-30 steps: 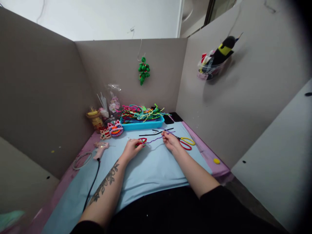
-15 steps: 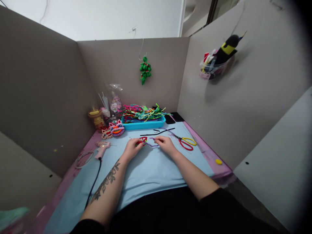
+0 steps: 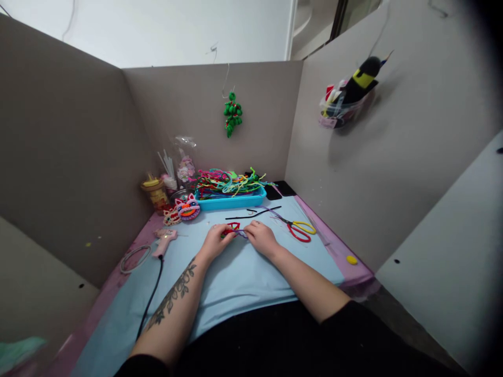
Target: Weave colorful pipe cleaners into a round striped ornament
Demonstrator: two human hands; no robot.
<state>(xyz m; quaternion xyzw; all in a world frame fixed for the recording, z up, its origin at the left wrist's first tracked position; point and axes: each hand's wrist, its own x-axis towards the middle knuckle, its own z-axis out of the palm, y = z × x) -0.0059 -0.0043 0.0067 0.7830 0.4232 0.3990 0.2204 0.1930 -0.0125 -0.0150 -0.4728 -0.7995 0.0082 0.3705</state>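
Note:
My left hand [image 3: 217,241] pinches a small red pipe-cleaner piece [image 3: 234,226], part of which the fingers cover. A purple pipe cleaner [image 3: 242,234] runs from that piece across the short gap to my right hand [image 3: 261,237], whose fingertips are closed on it. Both hands are close together over the light blue cloth [image 3: 251,272]. Beyond them lie black pipe-cleaner lengths [image 3: 239,217]. To the right rest scissors [image 3: 299,230] with one red and one yellow handle.
A blue tray [image 3: 231,202] heaped with coloured pipe cleaners stands at the back. Left of it are a lion-face ornament [image 3: 188,208] and a lidded cup [image 3: 155,193]. A pink glue gun [image 3: 165,242] with a black cord lies at left. Grey partitions [image 3: 212,115] enclose the table.
My right hand has moved left, closer to my left hand. The purple pipe cleaner, which sagged in a loop between them, now spans a shorter gap beside the red piece.

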